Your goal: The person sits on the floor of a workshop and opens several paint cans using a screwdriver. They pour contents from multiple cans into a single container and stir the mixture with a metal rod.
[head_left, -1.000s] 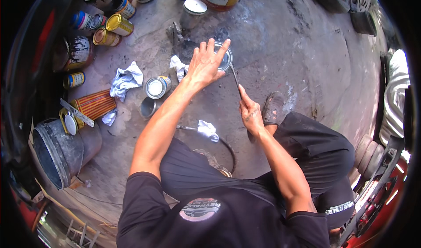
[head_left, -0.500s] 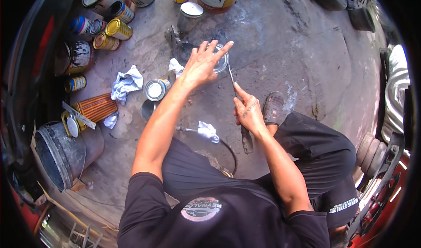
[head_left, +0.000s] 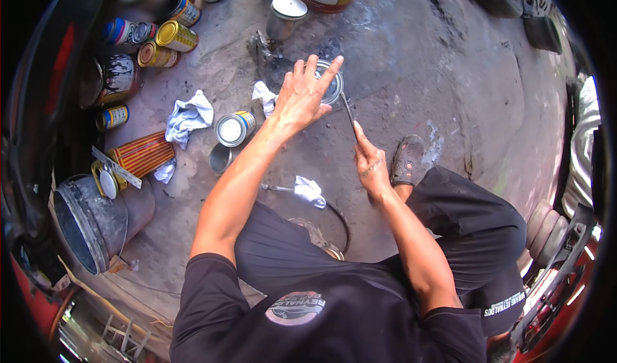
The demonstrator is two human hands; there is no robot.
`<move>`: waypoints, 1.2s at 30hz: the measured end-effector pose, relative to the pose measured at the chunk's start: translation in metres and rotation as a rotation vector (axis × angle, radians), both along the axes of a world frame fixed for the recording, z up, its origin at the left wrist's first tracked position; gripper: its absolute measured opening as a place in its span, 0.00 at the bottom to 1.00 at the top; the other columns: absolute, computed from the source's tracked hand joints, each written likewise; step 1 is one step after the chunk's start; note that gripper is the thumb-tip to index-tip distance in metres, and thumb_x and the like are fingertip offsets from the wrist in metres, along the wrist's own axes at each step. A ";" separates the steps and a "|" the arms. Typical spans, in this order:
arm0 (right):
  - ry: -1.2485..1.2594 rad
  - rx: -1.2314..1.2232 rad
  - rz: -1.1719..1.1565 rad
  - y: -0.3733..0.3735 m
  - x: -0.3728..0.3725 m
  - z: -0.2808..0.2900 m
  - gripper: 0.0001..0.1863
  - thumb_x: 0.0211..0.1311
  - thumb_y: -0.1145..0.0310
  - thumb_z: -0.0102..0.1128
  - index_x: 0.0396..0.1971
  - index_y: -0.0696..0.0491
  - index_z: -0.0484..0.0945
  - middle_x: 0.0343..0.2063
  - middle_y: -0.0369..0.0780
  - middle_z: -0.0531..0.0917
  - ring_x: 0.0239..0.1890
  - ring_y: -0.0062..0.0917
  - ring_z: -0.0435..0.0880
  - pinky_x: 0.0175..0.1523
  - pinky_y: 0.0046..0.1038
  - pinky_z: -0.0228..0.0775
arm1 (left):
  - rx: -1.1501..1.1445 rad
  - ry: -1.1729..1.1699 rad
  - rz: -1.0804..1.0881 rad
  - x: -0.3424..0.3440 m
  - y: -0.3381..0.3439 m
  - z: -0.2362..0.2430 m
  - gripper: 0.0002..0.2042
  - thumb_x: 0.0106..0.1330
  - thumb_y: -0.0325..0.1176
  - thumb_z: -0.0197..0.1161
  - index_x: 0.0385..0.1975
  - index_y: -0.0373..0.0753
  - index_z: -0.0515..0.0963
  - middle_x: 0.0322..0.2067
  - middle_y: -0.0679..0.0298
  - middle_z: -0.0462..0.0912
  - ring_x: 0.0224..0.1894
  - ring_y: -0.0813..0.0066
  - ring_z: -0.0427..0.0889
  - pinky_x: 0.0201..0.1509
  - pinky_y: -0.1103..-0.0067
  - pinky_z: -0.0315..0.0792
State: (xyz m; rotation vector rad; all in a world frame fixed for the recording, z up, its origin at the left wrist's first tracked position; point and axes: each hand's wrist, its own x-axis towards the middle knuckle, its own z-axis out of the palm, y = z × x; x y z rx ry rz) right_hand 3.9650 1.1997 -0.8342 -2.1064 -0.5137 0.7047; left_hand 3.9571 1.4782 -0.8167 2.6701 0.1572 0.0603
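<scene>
A round metal can with a silvery lid [head_left: 333, 90] stands on the floor ahead of me. My left hand [head_left: 299, 98] lies over its top with the fingers spread, covering much of the lid. My right hand [head_left: 373, 167] is closed round a long slim metal tool [head_left: 348, 108], whose exact kind I cannot make out. The tool's far tip meets the can's rim on the right side. Its rear end is hidden by my hand and leg.
Left of my left forearm are a small paint can [head_left: 232, 129], a metal cup [head_left: 220, 159] and a crumpled rag [head_left: 190, 119]. A black bucket [head_left: 74, 225] lies at the left. Several paint cans [head_left: 177, 36] crowd the far left. A hose [head_left: 346, 221] curves before my lap.
My right hand has turned a little on the tool, and the dark rear end that showed below it is now out of sight. The left hand stays on the can. The whole view has shifted slightly.
</scene>
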 end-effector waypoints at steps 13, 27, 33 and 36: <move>0.346 -0.091 -0.112 0.032 -0.007 0.057 0.31 0.83 0.70 0.57 0.83 0.47 0.73 0.21 0.39 0.80 0.25 0.22 0.82 0.40 0.33 0.82 | -0.053 0.058 -0.162 0.005 0.021 -0.003 0.57 0.57 0.22 0.75 0.90 0.58 0.57 0.82 0.39 0.64 0.82 0.33 0.66 0.75 0.48 0.73; -0.004 0.007 -0.016 0.015 0.008 -0.004 0.33 0.83 0.76 0.56 0.84 0.44 0.72 0.22 0.36 0.71 0.24 0.20 0.68 0.35 0.27 0.71 | 0.010 -0.015 0.081 0.000 -0.001 -0.014 0.63 0.54 0.43 0.90 0.90 0.56 0.53 0.71 0.42 0.72 0.65 0.40 0.78 0.59 0.50 0.78; 0.216 -0.025 -0.080 0.017 0.003 0.006 0.32 0.85 0.73 0.54 0.84 0.41 0.71 0.22 0.32 0.76 0.19 0.15 0.73 0.27 0.27 0.72 | -0.024 0.033 0.035 0.002 0.010 -0.004 0.59 0.56 0.33 0.86 0.89 0.57 0.58 0.74 0.44 0.71 0.71 0.41 0.75 0.68 0.53 0.76; 0.273 -0.081 -0.111 0.028 0.003 0.037 0.32 0.82 0.73 0.57 0.83 0.44 0.73 0.21 0.35 0.76 0.23 0.19 0.76 0.34 0.31 0.77 | -0.057 0.026 -0.013 0.005 0.012 -0.001 0.57 0.57 0.27 0.82 0.89 0.59 0.58 0.78 0.43 0.69 0.77 0.39 0.71 0.71 0.51 0.74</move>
